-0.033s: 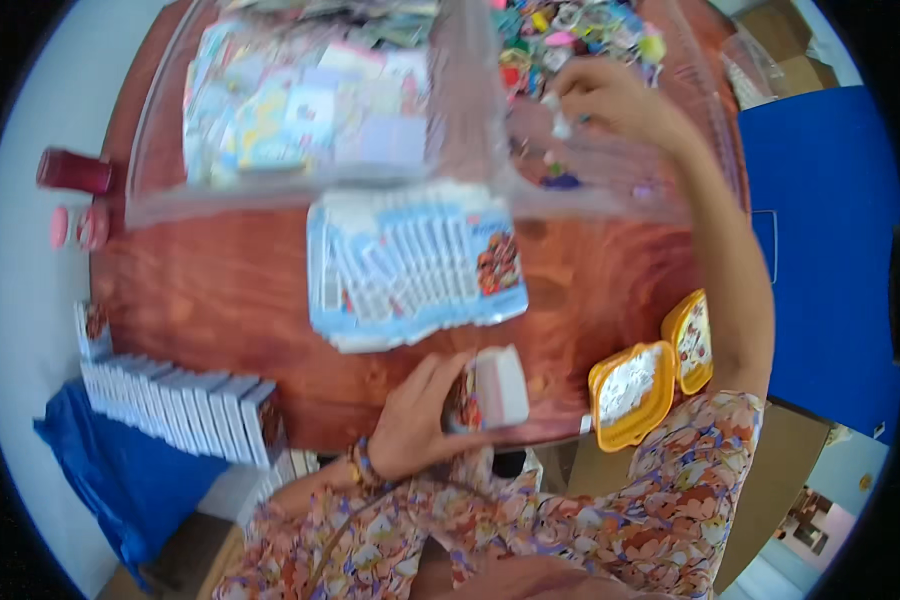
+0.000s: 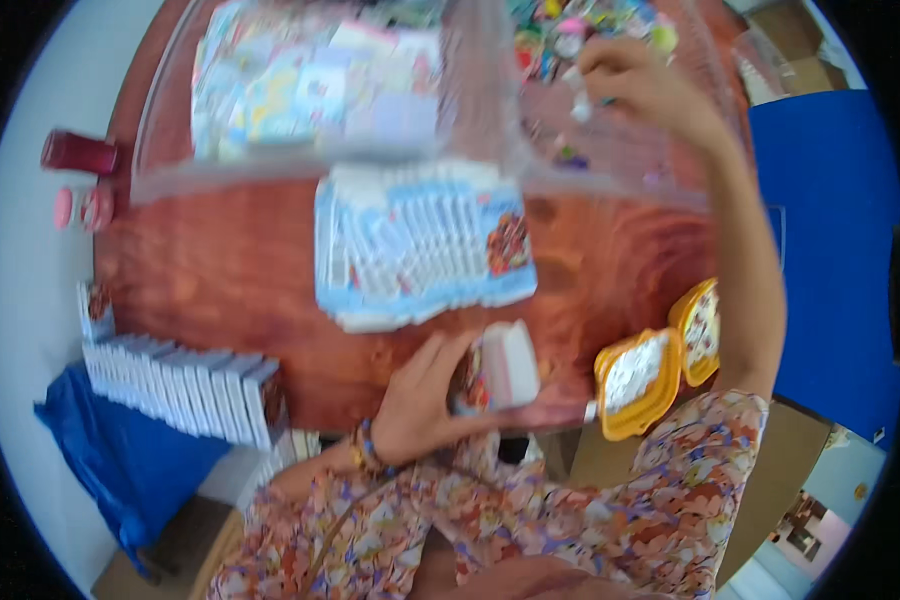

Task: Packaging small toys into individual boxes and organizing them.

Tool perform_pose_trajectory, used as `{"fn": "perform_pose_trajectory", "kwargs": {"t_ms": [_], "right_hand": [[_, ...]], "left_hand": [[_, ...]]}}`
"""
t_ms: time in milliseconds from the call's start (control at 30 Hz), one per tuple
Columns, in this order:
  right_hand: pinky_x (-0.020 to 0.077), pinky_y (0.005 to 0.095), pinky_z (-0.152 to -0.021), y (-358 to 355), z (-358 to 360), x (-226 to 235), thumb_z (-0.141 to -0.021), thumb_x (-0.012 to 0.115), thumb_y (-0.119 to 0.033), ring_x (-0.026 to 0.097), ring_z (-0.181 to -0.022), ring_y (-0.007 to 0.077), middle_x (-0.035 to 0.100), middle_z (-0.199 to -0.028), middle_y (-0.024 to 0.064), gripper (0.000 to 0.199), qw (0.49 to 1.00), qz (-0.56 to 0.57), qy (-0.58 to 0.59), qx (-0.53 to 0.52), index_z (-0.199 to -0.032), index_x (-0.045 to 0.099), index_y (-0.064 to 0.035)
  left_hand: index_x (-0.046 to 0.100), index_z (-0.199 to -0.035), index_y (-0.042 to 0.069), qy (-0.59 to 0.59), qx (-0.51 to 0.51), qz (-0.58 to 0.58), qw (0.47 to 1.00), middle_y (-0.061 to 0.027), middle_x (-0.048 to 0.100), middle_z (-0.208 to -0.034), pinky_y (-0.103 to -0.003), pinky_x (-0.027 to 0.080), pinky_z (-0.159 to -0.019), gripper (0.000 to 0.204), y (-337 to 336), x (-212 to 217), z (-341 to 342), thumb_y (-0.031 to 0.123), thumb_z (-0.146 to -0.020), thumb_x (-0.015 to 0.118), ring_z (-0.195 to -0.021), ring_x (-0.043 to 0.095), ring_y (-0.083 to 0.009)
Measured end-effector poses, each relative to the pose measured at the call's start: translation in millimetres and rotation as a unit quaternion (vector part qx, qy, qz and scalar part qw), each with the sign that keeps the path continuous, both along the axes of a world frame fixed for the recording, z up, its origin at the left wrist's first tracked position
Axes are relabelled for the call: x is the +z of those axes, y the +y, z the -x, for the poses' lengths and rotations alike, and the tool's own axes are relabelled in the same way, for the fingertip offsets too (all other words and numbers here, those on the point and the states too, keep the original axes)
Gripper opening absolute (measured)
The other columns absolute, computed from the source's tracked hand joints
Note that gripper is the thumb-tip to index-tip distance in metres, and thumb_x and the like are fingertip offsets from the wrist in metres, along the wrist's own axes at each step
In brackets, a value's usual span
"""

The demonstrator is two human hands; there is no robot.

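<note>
Near the table's front edge, my left hand (image 2: 420, 395) is wrapped around a small box (image 2: 498, 370) with pictures on its side and a white end facing right. Far right, my right hand (image 2: 645, 85) reaches over a clear plastic tray (image 2: 635, 150) of small colourful trinkets (image 2: 595, 25). Its fingers are pinched at a small whitish piece (image 2: 578, 95), too blurred to name. Between my hands and the trays lies a fanned stack of flat light-blue printed cartons (image 2: 420, 250).
A second clear tray (image 2: 160, 175) at the far left holds many pastel packets (image 2: 310, 90). Slim boxes (image 2: 185, 385) stand in a row at the front left. An open orange container (image 2: 635, 385) sits front right. A dark red jar (image 2: 78, 152) is at the left edge.
The whole view has shifted slightly. My right hand has drawn a little to the right over the trinkets, with the whitish piece. My left hand keeps its hold on the box.
</note>
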State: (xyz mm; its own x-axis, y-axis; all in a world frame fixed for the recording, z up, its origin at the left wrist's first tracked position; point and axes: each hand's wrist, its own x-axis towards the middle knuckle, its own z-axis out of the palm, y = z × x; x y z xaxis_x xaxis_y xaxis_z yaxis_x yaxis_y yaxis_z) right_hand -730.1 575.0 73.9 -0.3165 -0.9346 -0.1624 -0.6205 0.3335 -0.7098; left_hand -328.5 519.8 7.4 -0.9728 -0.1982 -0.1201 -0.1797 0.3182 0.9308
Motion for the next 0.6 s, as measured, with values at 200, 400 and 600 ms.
{"fn": "perform_pose_trajectory", "kwargs": {"t_ms": [200, 400, 600], "right_hand": [[0.0483, 0.0307, -0.057, 44, -148, 53, -0.088, 0.070, -0.012, 0.066, -0.064, 0.0163, 0.067, -0.070, 0.0066, 0.012, 0.983, 0.047, 0.050, 0.170, -0.091, 0.065, -0.0009], [0.0521, 0.0442, -0.061, 72, -225, 48, -0.080, 0.067, -0.004, 0.068, -0.070, 0.0361, 0.065, -0.072, 0.0204, 0.009, 0.961, -0.074, 0.255, 0.074, -0.082, 0.060, 0.0005], [0.0600, 0.0421, -0.067, 81, -257, 46, -0.079, 0.067, -0.004, 0.073, -0.077, 0.0339, 0.070, -0.077, 0.0207, 0.007, 0.923, -0.098, 0.364, 0.078, -0.082, 0.071, 0.0006]], "left_hand": [[0.050, -0.136, 0.002, 0.094, 0.078, 0.215, 0.969, -0.0135, 0.056, -0.111, -0.042, 0.053, -0.078, 0.094, 8, 11, 13, 0.049, -0.064, 0.088, -0.098, 0.061, -0.0330], [0.051, -0.135, 0.005, 0.087, 0.087, 0.294, 0.948, -0.0118, 0.056, -0.109, -0.042, 0.053, -0.077, 0.093, 20, 10, 5, 0.045, -0.061, 0.089, -0.099, 0.059, -0.0310], [0.051, -0.135, 0.007, 0.137, 0.091, 0.333, 0.929, -0.0097, 0.054, -0.100, -0.040, 0.052, -0.071, 0.092, 32, 6, 0, 0.037, -0.058, 0.092, -0.091, 0.059, -0.0287]]}}
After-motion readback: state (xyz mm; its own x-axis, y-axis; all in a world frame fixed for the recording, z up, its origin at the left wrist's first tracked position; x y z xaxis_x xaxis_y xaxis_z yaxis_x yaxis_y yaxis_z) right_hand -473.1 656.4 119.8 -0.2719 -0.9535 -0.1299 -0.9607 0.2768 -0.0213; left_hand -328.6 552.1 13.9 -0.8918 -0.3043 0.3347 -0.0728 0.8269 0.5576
